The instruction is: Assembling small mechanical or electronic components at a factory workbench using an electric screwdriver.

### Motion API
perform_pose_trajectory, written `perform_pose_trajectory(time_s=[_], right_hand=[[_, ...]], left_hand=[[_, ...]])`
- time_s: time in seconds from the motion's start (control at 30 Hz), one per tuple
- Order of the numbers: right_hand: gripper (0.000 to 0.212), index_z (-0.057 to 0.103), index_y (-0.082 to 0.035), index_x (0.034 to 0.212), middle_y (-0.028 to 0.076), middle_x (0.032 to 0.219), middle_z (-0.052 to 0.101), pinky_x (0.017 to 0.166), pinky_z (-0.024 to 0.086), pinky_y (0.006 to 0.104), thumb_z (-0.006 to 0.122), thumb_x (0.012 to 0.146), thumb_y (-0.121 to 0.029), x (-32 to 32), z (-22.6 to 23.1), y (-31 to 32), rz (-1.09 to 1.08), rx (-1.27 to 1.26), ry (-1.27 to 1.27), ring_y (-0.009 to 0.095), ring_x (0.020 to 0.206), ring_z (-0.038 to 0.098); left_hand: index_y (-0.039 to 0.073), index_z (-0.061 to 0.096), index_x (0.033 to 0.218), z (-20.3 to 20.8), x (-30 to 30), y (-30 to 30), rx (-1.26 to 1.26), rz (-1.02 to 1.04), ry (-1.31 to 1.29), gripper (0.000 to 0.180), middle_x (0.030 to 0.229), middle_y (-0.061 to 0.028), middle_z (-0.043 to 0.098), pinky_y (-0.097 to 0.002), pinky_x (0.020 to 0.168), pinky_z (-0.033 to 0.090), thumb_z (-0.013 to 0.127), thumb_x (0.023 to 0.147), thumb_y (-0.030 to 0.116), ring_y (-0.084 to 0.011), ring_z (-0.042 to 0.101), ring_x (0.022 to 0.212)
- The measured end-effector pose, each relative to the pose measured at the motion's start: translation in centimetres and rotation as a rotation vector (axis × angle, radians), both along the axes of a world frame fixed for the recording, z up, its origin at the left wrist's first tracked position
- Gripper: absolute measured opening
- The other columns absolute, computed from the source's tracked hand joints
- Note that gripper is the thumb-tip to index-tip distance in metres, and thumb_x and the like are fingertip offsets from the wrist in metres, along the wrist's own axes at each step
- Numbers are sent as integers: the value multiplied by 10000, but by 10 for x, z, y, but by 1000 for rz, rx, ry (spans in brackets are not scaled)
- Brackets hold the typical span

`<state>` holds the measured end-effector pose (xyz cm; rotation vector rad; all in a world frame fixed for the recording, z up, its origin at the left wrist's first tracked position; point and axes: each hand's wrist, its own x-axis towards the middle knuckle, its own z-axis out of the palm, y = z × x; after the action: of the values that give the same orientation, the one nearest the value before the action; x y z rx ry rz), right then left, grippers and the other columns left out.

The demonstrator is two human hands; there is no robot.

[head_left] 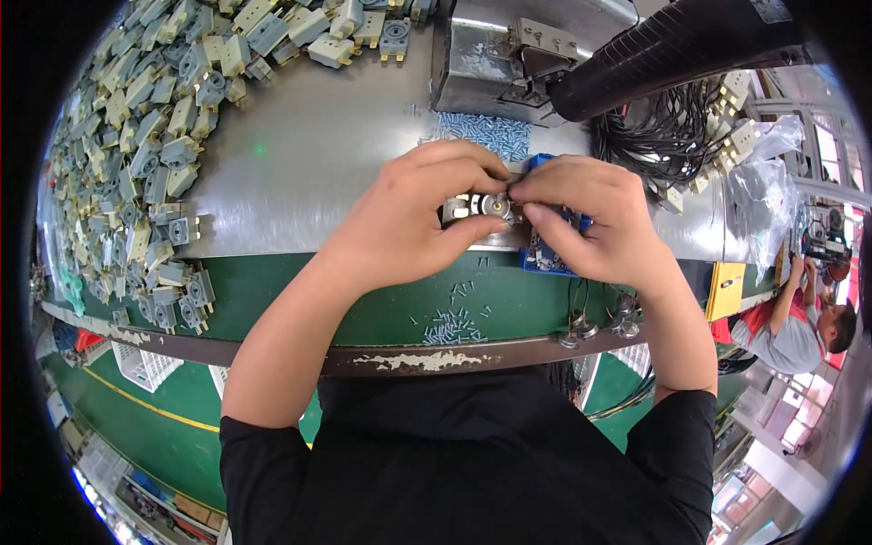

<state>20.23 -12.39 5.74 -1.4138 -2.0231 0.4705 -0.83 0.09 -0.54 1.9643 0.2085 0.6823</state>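
Over the metal table's front part, my left hand (413,209) grips a small housing with a round metal part (494,206) between thumb and fingers. My right hand (595,209) is closed at the housing's right side, its thumb and fingertips pressed together. What those right fingertips pinch is too small and covered to make out. Partly under my right hand stands a blue tray (536,261) holding small metal pieces. Just beyond my hands lies a pile of blue-tinted screws (490,134).
Many grey and cream plug housings (150,163) are heaped at the left. Loose screws (451,327) lie on the green mat (372,304). A black cylindrical tool (672,59) hangs before a metal machine (486,68). Black cables (649,136) and a seated co-worker (790,331) are at right.
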Motion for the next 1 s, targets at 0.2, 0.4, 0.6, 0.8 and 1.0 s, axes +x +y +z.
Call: perform_pose_trajectory(time_s=[0.2, 0.4, 0.6, 0.8, 1.0], right_hand=[[329, 684, 32, 1185, 127, 976, 803, 829, 604, 313, 772, 868, 40, -10, 9, 3, -291, -312, 203, 191, 944, 799], [319, 674, 9, 1147, 131, 986, 801, 824, 597, 299, 790, 852, 47, -15, 3, 1, -279, -231, 173, 222, 960, 809], [329, 682, -16, 1113, 110, 911, 750, 723, 580, 311, 844, 829, 19, -9, -5, 1, -251, 56, -58, 235, 810, 756], [818, 280, 21, 1594, 208, 1428, 553, 925, 496, 387, 727, 966, -253, 36, 21, 6, -359, 592, 446, 269, 1171, 599], [965, 299, 29, 1599, 207, 1229, 631, 1063, 468, 488, 528, 1026, -713, 56, 30, 53, 44, 71, 861, 306, 1131, 633]], left_hand=[[0, 725, 1049, -1, 1, 0, 14, -5, 8, 329, 1179, -145, 745, -408, 946, 565, 894, 771, 42, -324, 717, 1108], [16, 731, 1081, 4, 4, 2, 19, -8, 49, 373, 1197, -147, 735, -427, 961, 556, 898, 750, 51, -340, 705, 1116], [35, 760, 1101, 4, 4, 4, 68, -14, 24, 358, 1187, -126, 735, -433, 956, 546, 880, 766, 66, -330, 693, 1101], [54, 784, 1091, 5, 9, 6, 82, -54, 21, 331, 1175, -103, 737, -425, 935, 550, 872, 772, 67, -320, 685, 1086], [52, 778, 1096, 3, 4, 7, 93, -48, 12, 341, 1154, -100, 735, -426, 916, 553, 873, 768, 58, -319, 682, 1054]])
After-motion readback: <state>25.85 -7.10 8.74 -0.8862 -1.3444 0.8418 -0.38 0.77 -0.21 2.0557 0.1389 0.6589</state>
